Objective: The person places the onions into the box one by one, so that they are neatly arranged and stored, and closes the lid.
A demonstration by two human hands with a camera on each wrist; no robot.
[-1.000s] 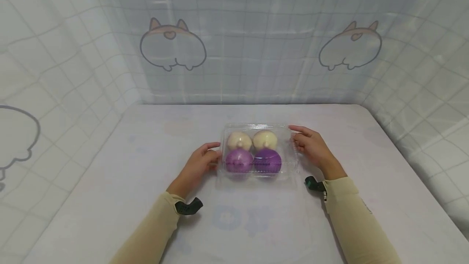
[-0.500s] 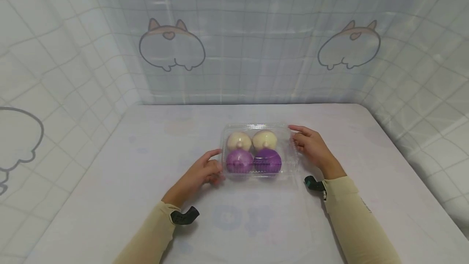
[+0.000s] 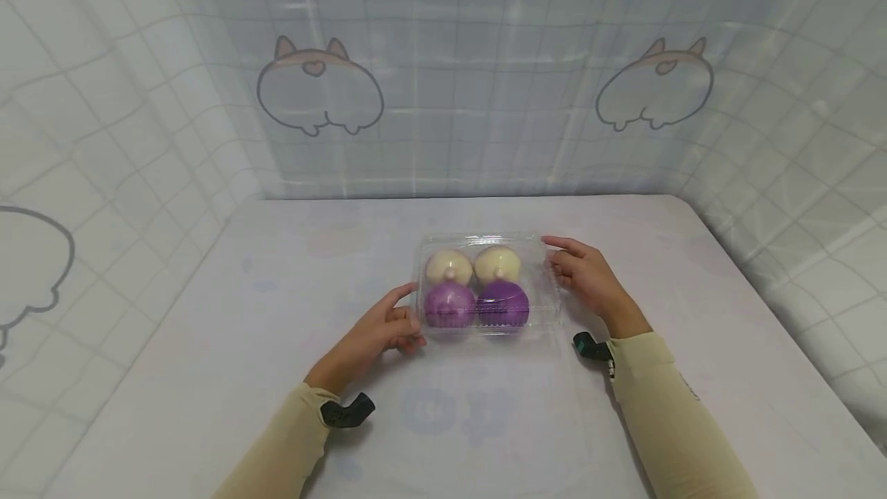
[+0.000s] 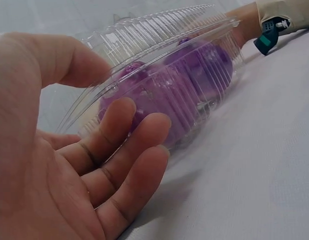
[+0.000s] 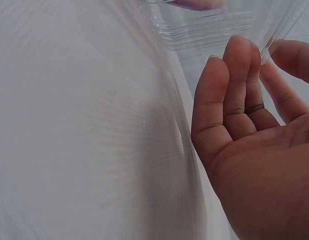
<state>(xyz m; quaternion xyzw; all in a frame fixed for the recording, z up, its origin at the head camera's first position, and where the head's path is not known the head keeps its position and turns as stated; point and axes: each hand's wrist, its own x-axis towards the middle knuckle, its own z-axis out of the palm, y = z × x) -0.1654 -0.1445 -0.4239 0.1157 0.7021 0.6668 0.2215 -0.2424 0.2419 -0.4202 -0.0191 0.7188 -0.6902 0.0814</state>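
A clear plastic clamshell box [image 3: 543, 310] rests on the white cloth, its lid over the base. Inside, two pale onions [image 3: 497, 264] lie behind two purple onions [image 3: 450, 305]. My left hand [image 3: 377, 339] is at the box's left side. In the left wrist view, its thumb is at the rim and its other fingers curl below, beside the ribbed wall. On the right side, my right hand [image 3: 589, 279] has its index finger along the far corner. The right wrist view has that hand's thumb and fingertips pinching the clear rim.
A white cloth [image 3: 277, 314] covers the table. Checked curtains [image 3: 450, 83] with animal drawings stand behind it and at both sides. Each wrist wears a dark camera mount [image 3: 349, 411].
My left hand has slid toward me along the box's left side, and its index finger now lies nearer the middle of that edge. The right hand and the box look nearly unmoved.
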